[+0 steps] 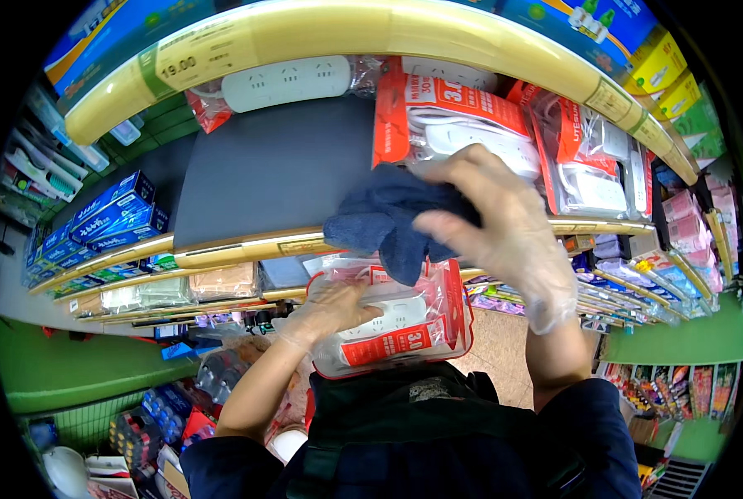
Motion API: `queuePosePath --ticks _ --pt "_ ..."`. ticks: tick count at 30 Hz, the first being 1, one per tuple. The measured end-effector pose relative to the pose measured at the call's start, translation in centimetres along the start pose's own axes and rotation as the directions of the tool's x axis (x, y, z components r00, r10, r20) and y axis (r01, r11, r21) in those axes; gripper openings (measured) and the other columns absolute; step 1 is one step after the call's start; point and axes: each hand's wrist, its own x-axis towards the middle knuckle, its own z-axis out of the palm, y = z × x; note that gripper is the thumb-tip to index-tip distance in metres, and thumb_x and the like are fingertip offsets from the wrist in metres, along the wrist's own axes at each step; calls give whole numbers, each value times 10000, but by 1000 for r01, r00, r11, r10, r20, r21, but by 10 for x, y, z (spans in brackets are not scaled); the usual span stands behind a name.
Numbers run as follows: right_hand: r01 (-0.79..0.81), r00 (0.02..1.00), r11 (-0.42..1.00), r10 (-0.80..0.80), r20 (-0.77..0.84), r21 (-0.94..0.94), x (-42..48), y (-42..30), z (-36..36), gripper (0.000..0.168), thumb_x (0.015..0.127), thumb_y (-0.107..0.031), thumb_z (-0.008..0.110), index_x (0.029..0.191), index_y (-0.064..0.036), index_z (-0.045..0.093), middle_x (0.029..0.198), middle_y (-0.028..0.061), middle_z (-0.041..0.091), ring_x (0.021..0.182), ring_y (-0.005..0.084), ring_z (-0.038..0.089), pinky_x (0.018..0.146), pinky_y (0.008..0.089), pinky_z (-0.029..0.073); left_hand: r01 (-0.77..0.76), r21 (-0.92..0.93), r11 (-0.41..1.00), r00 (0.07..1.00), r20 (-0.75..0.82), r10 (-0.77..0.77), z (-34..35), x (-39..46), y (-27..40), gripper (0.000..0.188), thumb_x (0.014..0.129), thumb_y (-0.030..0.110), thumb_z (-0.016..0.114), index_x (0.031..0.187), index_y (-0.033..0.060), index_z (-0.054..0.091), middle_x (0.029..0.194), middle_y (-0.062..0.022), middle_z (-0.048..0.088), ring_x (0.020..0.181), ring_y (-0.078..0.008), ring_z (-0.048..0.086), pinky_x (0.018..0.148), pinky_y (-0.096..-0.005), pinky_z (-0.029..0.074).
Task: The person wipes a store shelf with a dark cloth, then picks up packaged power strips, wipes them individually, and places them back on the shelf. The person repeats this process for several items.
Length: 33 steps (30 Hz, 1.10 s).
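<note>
In clear plastic gloves, my right hand (pixel 490 218) holds a dark blue cloth (pixel 387 212) over the front edge of a dark grey shelf (pixel 271 168); motion blurs the hand. Below that edge, my left hand (pixel 340 305) rests on a packaged white power strip (pixel 402 315) in red and clear wrapping, held close to my body. More packaged power strips (pixel 483 140) stand on the shelf to the right of the cloth. Another white power strip (pixel 287 81) lies at the back of this shelf, partly under the upper ledge.
A yellow price-rail ledge (pixel 321 40) curves across the top, under blue boxes. Blue toothpaste-like cartons (pixel 106 218) are stacked at left. Lower shelves with packaged goods (pixel 221 280) run beneath. Shrink-wrapped bottles (pixel 159 411) and boxes stand on the floor at lower left.
</note>
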Motion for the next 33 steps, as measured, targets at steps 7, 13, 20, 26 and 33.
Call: queuePosePath --ticks 7,13,20,26,33 --pt "86 996 994 -88 -27 -70 -3 9 26 334 667 -209 804 971 -107 709 910 68 538 892 265 537 801 395 467 131 -125 983 971 218 -101 -3 26 16 748 706 536 718 1212 3 579 1085 -244 649 1023 -362 632 874 -442 490" --pt "63 995 945 -34 -95 322 -5 26 25 205 752 -144 748 882 -35 633 1005 86 571 967 235 555 848 333 449 36 -38 999 983 182 -28 -4 10 41 689 699 514 723 1225 85 603 1080 -214 653 1038 -360 626 879 -450 486" --pt "-79 959 67 277 58 995 -22 36 11 265 837 -90 620 1083 -7 566 1159 148 607 1049 186 580 946 326 457 -75 -113 991 988 129 89 4 -7 46 611 787 332 663 1300 33 520 1271 -191 551 1172 -337 546 984 -424 442" --pt "-93 938 140 345 39 986 -45 58 22 553 896 -365 596 1296 -9 457 1247 193 564 1100 283 579 957 380 476 -113 -43 993 978 170 119 -36 -35 74 556 803 254 639 1315 80 509 1353 -153 508 1157 -326 559 976 -426 456" --pt "-105 808 840 384 -447 532 -49 20 -22 322 952 -192 555 1210 0 550 1087 135 662 959 215 641 896 316 499 -103 -151 983 995 -20 101 -95 -88 68 613 771 417 700 1296 134 562 945 -219 676 841 -385 656 792 -446 514"
